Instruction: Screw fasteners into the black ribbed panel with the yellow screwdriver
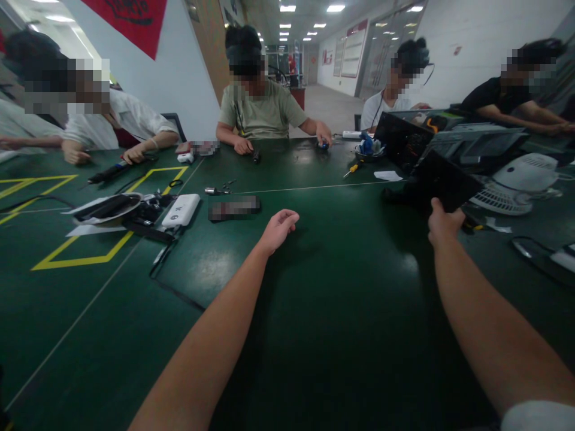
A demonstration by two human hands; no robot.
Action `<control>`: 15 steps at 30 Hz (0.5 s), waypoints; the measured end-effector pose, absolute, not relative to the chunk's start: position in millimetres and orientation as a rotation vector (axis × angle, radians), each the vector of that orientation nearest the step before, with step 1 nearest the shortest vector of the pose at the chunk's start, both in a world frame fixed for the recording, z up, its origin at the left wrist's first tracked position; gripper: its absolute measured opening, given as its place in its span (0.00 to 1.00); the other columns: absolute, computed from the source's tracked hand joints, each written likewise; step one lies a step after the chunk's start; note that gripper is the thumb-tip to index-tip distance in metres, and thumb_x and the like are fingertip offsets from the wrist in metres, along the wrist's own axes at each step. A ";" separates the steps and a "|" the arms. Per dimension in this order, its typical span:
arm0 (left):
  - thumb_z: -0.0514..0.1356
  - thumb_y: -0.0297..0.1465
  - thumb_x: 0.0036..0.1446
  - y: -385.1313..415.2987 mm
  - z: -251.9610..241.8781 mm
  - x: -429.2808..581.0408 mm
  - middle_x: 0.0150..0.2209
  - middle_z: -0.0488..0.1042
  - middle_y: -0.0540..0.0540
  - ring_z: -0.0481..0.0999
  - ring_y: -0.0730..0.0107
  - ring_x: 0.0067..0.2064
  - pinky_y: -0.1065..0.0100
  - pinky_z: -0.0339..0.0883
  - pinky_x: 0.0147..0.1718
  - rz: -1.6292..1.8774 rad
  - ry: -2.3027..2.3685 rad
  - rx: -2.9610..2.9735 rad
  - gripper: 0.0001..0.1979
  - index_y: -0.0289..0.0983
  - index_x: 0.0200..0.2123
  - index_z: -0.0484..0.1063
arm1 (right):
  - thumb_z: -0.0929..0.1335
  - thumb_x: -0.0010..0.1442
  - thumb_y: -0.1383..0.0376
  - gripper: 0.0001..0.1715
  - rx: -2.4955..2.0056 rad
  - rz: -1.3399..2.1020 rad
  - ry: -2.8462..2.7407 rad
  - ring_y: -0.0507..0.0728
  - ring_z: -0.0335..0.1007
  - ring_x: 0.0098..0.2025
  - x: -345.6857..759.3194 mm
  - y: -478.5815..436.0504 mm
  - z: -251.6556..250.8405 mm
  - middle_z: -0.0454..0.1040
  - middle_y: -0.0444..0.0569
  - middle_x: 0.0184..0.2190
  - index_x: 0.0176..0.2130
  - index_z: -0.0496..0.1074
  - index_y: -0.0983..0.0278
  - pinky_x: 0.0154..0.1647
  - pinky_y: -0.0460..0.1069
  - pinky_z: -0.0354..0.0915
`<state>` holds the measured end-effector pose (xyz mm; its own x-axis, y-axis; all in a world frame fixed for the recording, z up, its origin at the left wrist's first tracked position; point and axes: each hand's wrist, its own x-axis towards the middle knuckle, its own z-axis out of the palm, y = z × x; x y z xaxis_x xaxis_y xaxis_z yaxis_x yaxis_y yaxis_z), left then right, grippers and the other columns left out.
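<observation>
The person's right hand (444, 222) is clamped on a black, flat, rectangular panel (451, 179) at the glossy green tabletop's (350, 293) right side; the left hand (279, 230), well apart, is loosely half-curled.

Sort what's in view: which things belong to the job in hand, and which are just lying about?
In hand:
- black panel, in the right hand

Apparently just lying about:
- yellow-handled screwdriver
- white paper
- white rectangular device

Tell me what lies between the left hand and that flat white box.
Head view: a dark oblong object, too obscured to identify, lies between the left hand and the white box.
</observation>
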<state>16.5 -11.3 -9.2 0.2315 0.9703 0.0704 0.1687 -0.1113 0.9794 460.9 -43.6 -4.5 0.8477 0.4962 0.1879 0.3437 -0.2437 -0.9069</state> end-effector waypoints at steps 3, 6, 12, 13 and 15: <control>0.64 0.45 0.61 -10.8 -9.5 16.4 0.34 0.75 0.47 0.74 0.63 0.37 0.62 0.68 0.40 1.009 1.122 1.519 0.16 0.40 0.44 0.78 | 0.68 0.67 0.62 0.33 -1.768 0.164 -0.545 0.66 0.73 0.64 461.9 -41.9 -5.4 0.73 0.67 0.68 0.69 0.70 0.66 0.59 0.56 0.70; 0.64 0.45 0.61 -11.7 -7.0 17.0 0.34 0.75 0.48 0.74 0.64 0.37 0.62 0.68 0.40 1.000 1.112 1.533 0.16 0.40 0.44 0.77 | 0.68 0.66 0.67 0.29 -1.679 0.155 -0.420 0.61 0.75 0.62 465.3 -37.9 -4.7 0.76 0.61 0.64 0.65 0.71 0.65 0.62 0.54 0.70; 0.63 0.45 0.61 -13.7 -2.0 17.4 0.34 0.74 0.49 0.73 0.65 0.37 0.62 0.67 0.41 0.978 1.119 1.541 0.16 0.39 0.44 0.76 | 0.68 0.67 0.70 0.25 -1.508 0.226 -0.153 0.58 0.80 0.54 479.5 -45.8 -0.3 0.76 0.60 0.61 0.62 0.68 0.65 0.53 0.54 0.77; 0.63 0.45 0.61 -13.5 -2.2 17.4 0.34 0.75 0.49 0.73 0.65 0.37 0.62 0.67 0.41 0.977 1.118 1.540 0.16 0.39 0.43 0.76 | 0.68 0.66 0.71 0.26 -1.480 0.242 -0.128 0.58 0.81 0.53 481.8 -49.0 0.0 0.76 0.60 0.61 0.62 0.67 0.64 0.51 0.55 0.77; 0.64 0.45 0.61 -12.7 -3.2 17.3 0.34 0.75 0.49 0.74 0.64 0.37 0.62 0.67 0.41 0.977 1.117 1.538 0.16 0.40 0.43 0.76 | 0.67 0.66 0.71 0.26 -1.435 0.269 -0.091 0.58 0.82 0.50 486.2 -54.7 0.2 0.76 0.61 0.61 0.62 0.66 0.63 0.48 0.57 0.78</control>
<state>17.3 -12.7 -3.2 0.2590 0.9637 0.0645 0.1927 -0.1170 0.9743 486.2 -54.7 0.2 0.9664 0.2370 -0.0990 -0.1283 0.1116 -0.9854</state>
